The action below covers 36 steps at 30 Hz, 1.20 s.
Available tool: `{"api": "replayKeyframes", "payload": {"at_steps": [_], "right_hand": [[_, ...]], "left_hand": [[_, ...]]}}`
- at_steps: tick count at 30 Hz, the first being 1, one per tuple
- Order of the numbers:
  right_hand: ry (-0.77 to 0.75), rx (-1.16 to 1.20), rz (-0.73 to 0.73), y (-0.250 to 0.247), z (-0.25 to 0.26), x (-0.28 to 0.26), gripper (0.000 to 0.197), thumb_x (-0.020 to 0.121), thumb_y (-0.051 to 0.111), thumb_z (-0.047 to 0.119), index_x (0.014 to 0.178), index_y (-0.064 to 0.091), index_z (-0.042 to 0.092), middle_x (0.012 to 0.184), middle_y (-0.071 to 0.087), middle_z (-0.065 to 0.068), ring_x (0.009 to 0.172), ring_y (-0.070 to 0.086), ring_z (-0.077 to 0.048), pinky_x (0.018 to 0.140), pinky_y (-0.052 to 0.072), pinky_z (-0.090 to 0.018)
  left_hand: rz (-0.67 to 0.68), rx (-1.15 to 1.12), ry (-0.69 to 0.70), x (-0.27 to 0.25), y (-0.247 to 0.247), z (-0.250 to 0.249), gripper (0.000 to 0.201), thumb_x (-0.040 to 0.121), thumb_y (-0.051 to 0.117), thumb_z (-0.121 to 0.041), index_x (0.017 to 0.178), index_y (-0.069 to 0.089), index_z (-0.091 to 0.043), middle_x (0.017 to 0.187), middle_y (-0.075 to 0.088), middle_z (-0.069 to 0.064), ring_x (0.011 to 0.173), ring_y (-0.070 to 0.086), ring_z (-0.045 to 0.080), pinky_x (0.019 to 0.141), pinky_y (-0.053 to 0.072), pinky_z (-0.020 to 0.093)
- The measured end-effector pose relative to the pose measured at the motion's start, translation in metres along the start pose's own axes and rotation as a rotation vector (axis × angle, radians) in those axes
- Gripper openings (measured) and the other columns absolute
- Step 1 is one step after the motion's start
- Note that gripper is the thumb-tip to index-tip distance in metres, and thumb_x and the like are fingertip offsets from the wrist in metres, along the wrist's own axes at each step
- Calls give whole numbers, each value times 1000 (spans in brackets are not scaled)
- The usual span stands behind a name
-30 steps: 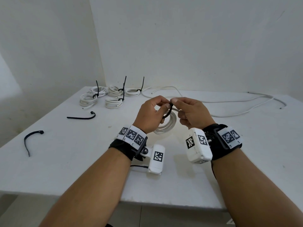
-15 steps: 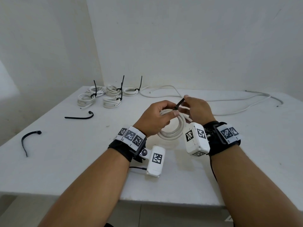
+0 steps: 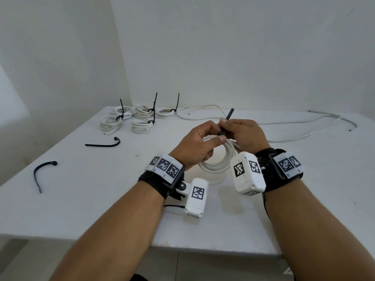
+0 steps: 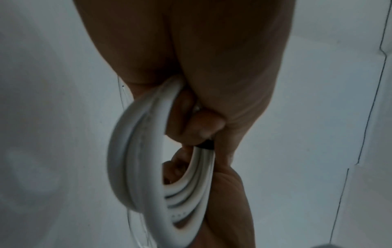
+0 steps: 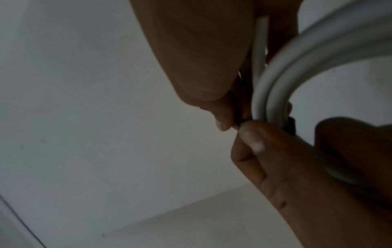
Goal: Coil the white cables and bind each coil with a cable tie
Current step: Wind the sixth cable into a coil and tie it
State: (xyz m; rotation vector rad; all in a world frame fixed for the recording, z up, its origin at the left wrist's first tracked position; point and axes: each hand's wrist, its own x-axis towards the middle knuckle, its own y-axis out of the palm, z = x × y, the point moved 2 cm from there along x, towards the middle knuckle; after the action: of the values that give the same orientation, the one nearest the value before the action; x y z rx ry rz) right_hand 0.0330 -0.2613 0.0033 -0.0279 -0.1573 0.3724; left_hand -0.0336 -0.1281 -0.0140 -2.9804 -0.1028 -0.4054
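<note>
The black tie [image 3: 226,122] is now pulled snug around the white coil [image 3: 218,159], and its long tail sticks up past the fingers; a second ago it was only a loose black ring held between both hands, so the tie has gone through its lock and closed up. The left hand [image 3: 199,145] curls its fingers and thumb around the coil and holds it up just above the table [image 3: 101,199]. The right hand [image 3: 243,134] pinches the tail of the tie right next to the coil. In the wrist views the black lock sits tight against the white loops. This coil looks almost done; maybe one more tug is needed. Five tied coils [image 3: 140,118] sit at the far left of the table. Two spare ties [image 3: 102,143] lie near them, and a long loose cable [image 3: 294,128] still waits at the back, so more work is left.
</note>
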Motion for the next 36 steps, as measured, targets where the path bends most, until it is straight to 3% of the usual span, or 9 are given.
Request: {"api": "replayKeyframes", "payload": {"at_steps": [4,9,14,18,22,27,29,32,36], "right_hand": [[30,80,-67,-2,-2,1,27,92,67,24,89,73,-2,69,67,-11,50,60,-15,48,48,-19],[30,102,-127,-2,-6,4,26,94,66,24,87,71,0,65,66,-7,44,57,-10,46,46,-18],[-37,43,-198,7,-9,11,28,95,63,29,81,73,7,66,67,-7,54,59,-12,55,50,-22],[-60,9,-223,20,-16,16,34,94,63,31,77,70,2,77,68,-23,64,55,-23,64,47,-35],[105,20,0,25,-18,22,40,98,54,39,91,71,3,85,69,-13,71,62,-22,59,49,-31],[167,-489,62,4,-7,40,38,103,41,31,121,64,6,110,67,-10,94,59,-25,80,44,-33],[195,-788,95,-3,-10,49,41,102,40,29,135,54,8,120,62,-16,109,58,-32,87,44,-33],[304,-1163,274,-12,-28,55,66,93,49,58,136,51,7,142,51,-13,128,50,-31,101,40,-36],[408,-1220,359,-21,-43,56,89,82,56,71,147,35,15,155,31,-9,136,40,-30,105,37,-39]], "left_hand": [[60,-13,-31,-1,3,3,5,99,55,-12,102,53,-8,78,56,3,46,45,11,46,38,21],[40,-139,-128,2,6,12,20,104,45,-16,116,60,-14,64,53,2,59,65,21,73,44,37],[-130,-471,-173,6,-2,11,26,102,51,-22,121,59,-7,58,46,-2,40,42,10,54,47,26],[-210,-561,-198,7,-9,6,42,100,47,-45,106,65,-7,55,29,-5,37,23,5,39,30,18],[-393,-340,-162,14,-27,4,55,101,38,-51,88,71,-9,48,30,-4,39,21,9,43,18,17],[-599,-32,-135,36,-74,1,26,91,45,-20,75,66,-19,50,44,-1,43,36,13,46,23,20],[-579,135,-126,48,-92,2,19,85,42,-25,84,61,-20,68,54,6,59,48,26,49,34,28],[-484,434,-166,66,-109,7,34,88,38,-26,117,54,-17,104,62,17,99,60,37,83,49,46],[-277,835,-289,93,-125,17,41,103,33,-22,142,32,-9,119,59,18,106,58,36,83,41,34]]}}
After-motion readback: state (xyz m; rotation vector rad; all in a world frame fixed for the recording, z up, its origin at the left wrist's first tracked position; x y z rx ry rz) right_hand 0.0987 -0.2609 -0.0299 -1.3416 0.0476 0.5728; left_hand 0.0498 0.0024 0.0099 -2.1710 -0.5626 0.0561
